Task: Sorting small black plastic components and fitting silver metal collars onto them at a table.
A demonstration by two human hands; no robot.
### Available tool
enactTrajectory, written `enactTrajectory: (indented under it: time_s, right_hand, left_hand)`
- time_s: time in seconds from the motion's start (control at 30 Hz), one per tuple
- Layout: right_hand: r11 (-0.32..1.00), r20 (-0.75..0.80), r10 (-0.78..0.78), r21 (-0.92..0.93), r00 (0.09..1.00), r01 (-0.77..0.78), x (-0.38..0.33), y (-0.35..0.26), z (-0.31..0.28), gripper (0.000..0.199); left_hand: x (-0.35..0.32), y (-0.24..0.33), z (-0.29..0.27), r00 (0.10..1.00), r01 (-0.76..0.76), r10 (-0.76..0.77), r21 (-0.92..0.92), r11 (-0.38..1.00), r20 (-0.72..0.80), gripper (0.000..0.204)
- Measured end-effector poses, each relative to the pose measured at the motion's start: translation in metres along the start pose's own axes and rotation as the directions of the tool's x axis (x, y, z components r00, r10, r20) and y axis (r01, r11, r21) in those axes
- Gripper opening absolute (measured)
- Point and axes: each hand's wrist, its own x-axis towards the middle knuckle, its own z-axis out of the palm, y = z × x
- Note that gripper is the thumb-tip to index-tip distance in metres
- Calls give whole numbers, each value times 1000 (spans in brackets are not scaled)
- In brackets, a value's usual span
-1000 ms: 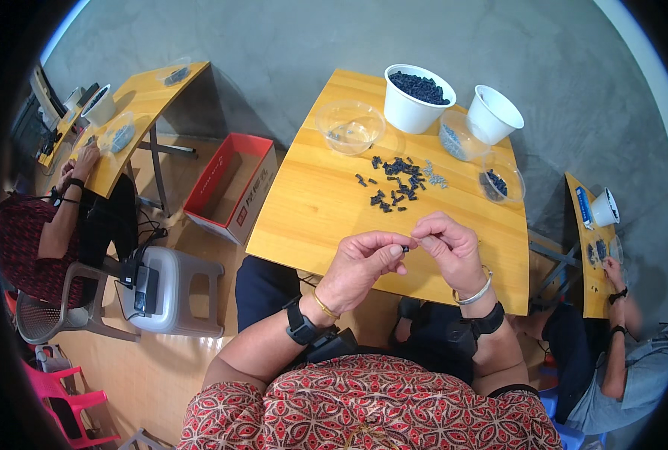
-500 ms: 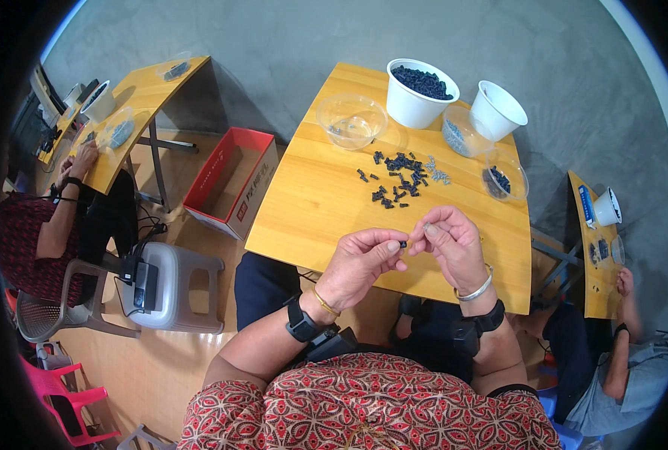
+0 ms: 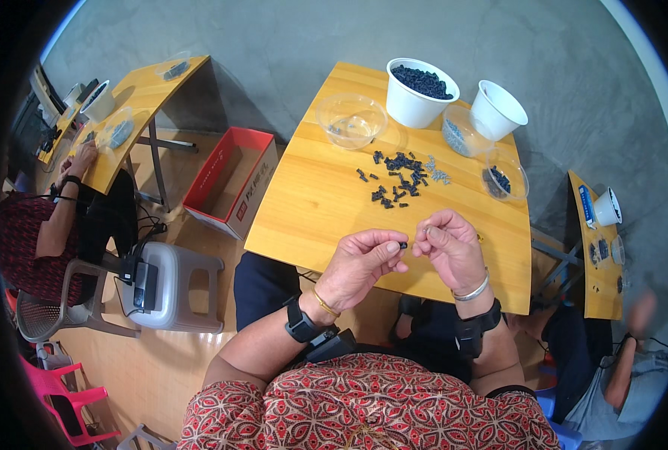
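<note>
Head camera: I am looking down at both hands raised over the near edge of the wooden table (image 3: 311,202).
Left hand: my left hand (image 3: 360,262) pinches a small dark part (image 3: 403,244) between thumb and forefinger, other fingers curled.
Right hand: my right hand (image 3: 448,247) is closed to a pinch, fingertips just beside the dark part; whatever it grips is too small for me to tell.
Loose pile: scattered dark parts (image 3: 398,176) with pale grey bits (image 3: 437,172) lie mid-table, well apart from my hands.
Far edge: empty clear bowl (image 3: 350,120), white tub of dark parts (image 3: 421,91), empty white tub (image 3: 497,110), small clear dish (image 3: 504,178).
Floor left: red cardboard box (image 3: 233,180), grey plastic stool (image 3: 173,289).
</note>
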Motion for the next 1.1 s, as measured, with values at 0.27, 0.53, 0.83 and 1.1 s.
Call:
enactTrajectory:
  time_s: [0.27, 0.53, 0.83, 1.1]
  right_hand:
    - [928, 34, -179, -327, 983, 181, -3, 6, 3, 7]
    - [847, 91, -230, -472, 969, 245, -7, 6, 10, 8]
    - [709, 144, -314, -622, 938, 333, -6, 11, 9, 9]
    - [574, 177, -356, -734, 918, 364, -3, 5, 8, 9]
  left_hand:
    - [1, 2, 5, 1000, -6, 6, 26, 1000, 9, 17]
    - [2, 1, -1, 999, -26, 27, -5, 1000, 42, 15]
    - [0, 1, 1, 999, -38, 38, -2, 999, 32, 16]
    - [-1, -1, 5, 982, -162, 185, 362, 918, -29, 16]
